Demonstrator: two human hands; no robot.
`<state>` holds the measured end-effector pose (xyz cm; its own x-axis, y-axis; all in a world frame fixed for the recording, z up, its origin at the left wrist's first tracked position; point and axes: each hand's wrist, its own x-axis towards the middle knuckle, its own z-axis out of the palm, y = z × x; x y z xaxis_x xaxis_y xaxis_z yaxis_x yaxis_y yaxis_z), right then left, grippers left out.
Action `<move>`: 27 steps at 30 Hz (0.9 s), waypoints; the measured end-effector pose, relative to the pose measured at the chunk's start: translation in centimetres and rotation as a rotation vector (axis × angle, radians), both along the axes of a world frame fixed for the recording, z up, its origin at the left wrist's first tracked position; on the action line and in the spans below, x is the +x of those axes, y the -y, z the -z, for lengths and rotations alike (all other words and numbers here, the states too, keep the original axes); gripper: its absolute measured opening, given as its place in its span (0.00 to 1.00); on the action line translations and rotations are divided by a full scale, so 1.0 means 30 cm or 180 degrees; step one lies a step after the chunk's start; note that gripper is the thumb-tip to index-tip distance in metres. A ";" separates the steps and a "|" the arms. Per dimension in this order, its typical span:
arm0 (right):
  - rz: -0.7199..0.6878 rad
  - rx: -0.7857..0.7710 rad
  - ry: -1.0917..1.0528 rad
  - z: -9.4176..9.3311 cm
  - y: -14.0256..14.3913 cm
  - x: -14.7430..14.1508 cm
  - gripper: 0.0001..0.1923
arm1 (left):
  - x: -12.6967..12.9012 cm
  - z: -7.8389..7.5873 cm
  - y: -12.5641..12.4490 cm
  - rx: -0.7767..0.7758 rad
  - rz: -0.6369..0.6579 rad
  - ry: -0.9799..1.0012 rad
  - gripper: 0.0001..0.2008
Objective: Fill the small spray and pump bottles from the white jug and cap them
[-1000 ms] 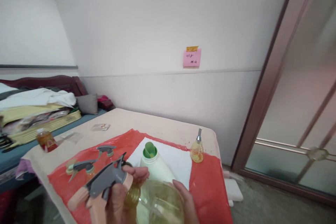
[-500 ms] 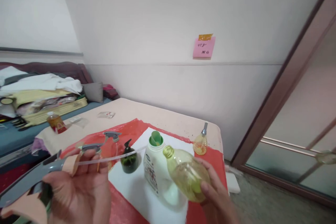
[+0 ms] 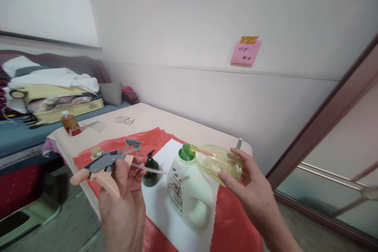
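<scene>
In my left hand (image 3: 125, 185) is a grey and peach spray trigger head (image 3: 108, 163), its clear dip tube (image 3: 152, 169) pointing right, in front of the jug. My right hand (image 3: 251, 181) grips a yellowish see-through bottle (image 3: 217, 161) with some liquid in it. This bottle lies tilted nearly level, its threaded neck at the green spout of a pale green detergent jug (image 3: 191, 193); whether they touch I cannot tell. The jug stands upright and uncapped on a white sheet (image 3: 161, 218). Left of it is a dark green pump bottle (image 3: 151, 171).
Red plastic (image 3: 236, 212) covers the near part of the table (image 3: 165, 118). Another spray bottle (image 3: 135, 146) stands behind my left hand. An amber bottle (image 3: 71, 124) and small clear packets (image 3: 124, 120) lie farther left. A pink note (image 3: 246, 52) hangs on the wall.
My right hand has tipped the yellowish bottle further over, bringing its neck to the jug's spout. My left hand has moved right and up with the spray trigger head. The view has shifted.
</scene>
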<state>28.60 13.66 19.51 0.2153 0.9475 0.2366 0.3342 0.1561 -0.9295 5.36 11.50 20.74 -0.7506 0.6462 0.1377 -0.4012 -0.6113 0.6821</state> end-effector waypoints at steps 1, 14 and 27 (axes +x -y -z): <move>0.0037 -0.0013 0.0250 -0.017 -0.001 -0.002 0.36 | 0.001 0.001 -0.001 -0.0021 0.0020 0.0002 0.09; -0.0253 0.0245 0.2244 -0.244 -0.035 -0.046 0.37 | -0.033 0.007 0.009 -0.0031 0.0180 0.0081 0.08; -0.0930 0.0423 0.3474 -0.482 -0.136 -0.215 0.34 | -0.066 -0.012 0.019 0.0034 0.0098 0.0268 0.07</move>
<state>22.16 17.75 33.96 -0.3922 0.8810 0.2645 0.8896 0.4364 -0.1345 3.37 10.92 21.11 -0.7396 0.6681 0.0817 -0.4757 -0.6047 0.6387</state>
